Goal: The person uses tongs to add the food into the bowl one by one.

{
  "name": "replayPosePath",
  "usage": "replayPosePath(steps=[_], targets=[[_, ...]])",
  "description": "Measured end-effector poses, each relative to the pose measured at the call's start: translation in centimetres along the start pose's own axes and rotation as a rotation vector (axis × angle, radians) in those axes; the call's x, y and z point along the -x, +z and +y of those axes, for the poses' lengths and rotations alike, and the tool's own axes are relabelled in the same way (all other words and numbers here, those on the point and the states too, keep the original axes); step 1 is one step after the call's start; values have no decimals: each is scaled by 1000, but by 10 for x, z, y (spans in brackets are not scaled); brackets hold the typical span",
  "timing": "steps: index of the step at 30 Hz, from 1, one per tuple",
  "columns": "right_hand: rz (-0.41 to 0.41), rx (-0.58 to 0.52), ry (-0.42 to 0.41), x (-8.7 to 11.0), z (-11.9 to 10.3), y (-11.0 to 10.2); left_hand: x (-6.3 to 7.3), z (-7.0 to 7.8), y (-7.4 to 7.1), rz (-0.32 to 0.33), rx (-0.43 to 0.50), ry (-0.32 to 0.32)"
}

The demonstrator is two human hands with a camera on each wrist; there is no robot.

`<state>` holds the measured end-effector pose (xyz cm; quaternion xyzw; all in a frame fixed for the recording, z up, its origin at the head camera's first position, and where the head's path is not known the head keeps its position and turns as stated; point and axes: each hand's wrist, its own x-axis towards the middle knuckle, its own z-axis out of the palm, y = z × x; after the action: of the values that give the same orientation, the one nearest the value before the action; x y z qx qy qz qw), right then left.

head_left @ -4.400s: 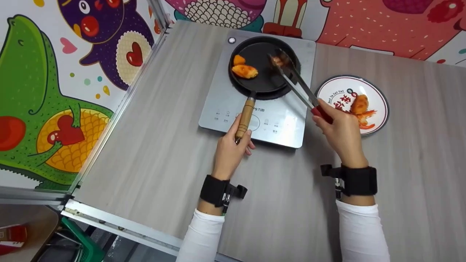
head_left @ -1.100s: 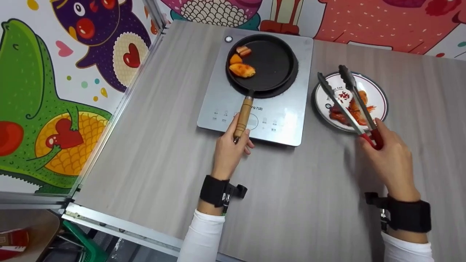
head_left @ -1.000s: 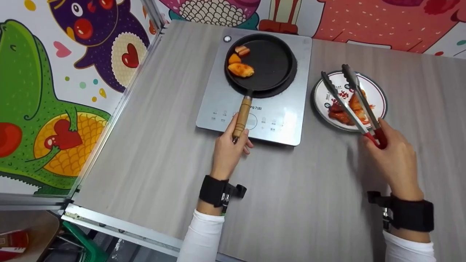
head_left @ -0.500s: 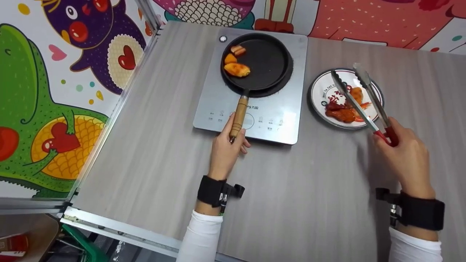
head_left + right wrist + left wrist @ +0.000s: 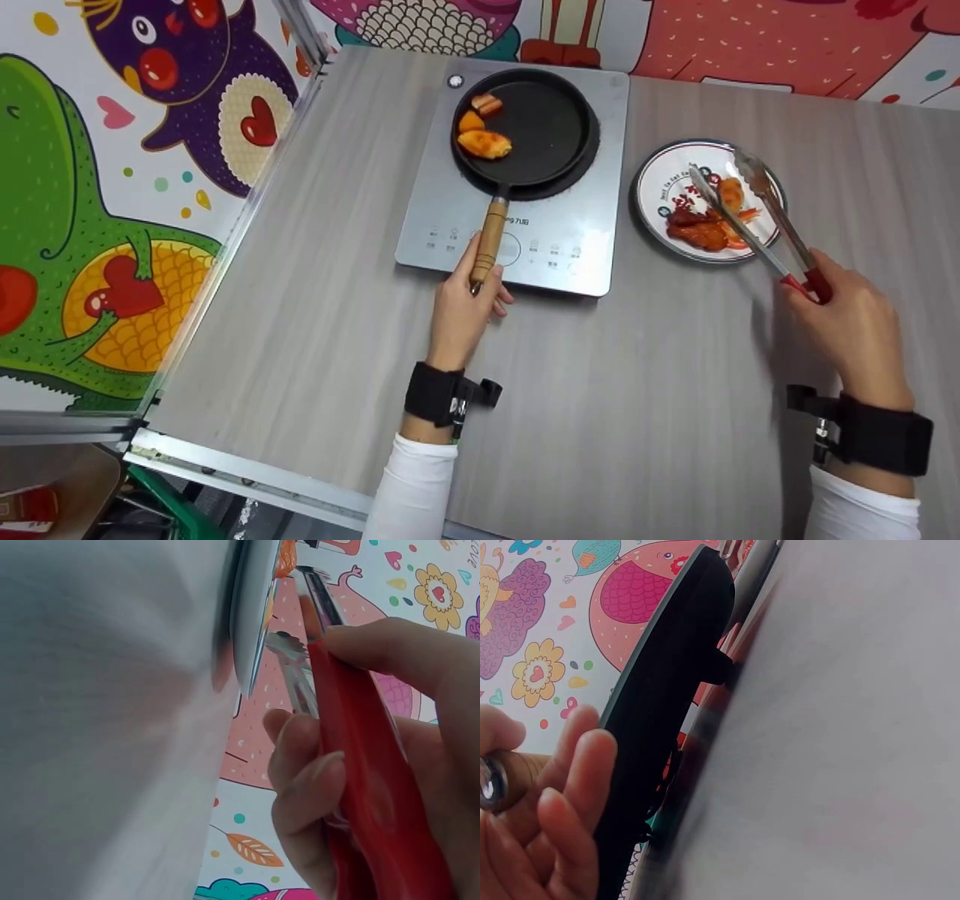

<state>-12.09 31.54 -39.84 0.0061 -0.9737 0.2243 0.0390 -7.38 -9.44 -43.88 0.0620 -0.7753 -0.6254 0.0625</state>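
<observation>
My left hand (image 5: 461,311) grips the wooden handle (image 5: 491,236) of a black frying pan (image 5: 551,135) that stands on an induction cooker (image 5: 427,210). Along the pan's left side lie a striped reddish piece (image 5: 486,103), an orange chunk (image 5: 471,121) and a browned wing-like piece (image 5: 485,144). My right hand (image 5: 855,322) holds red-handled metal tongs (image 5: 375,787), their tips spread apart over a white plate (image 5: 679,176). On it are a dark glazed piece (image 5: 701,234), an orange-brown piece (image 5: 730,193) and reddish strips (image 5: 739,238). In the right wrist view the plate appears edge-on.
A cartoon-covered wall (image 5: 720,45) runs behind the wood-grain table (image 5: 570,420), and a second printed panel (image 5: 112,202) borders its left side. A metal rail (image 5: 247,480) edges the near left corner, with a green object (image 5: 172,502) below it.
The tongs have gone from the pan's right side to over the plate, then slightly rightward. The striped piece now lies at the pan's upper left. My left hand keeps its grip on the handle.
</observation>
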Motion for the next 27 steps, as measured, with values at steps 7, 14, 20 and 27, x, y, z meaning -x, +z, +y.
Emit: replayPosePath(steps=[7,14,20,27], targets=[[-75,26,16,0,2,-6,7,25,-2,7,17,8],[-56,39,-6,3,0,-7,9,32,-3,8,10,13],[29,51,-75,6,-3,-4,8,30,-2,6,8,16],[55,66,-101,8,-6,-3,9,30,-3,4,4,18]])
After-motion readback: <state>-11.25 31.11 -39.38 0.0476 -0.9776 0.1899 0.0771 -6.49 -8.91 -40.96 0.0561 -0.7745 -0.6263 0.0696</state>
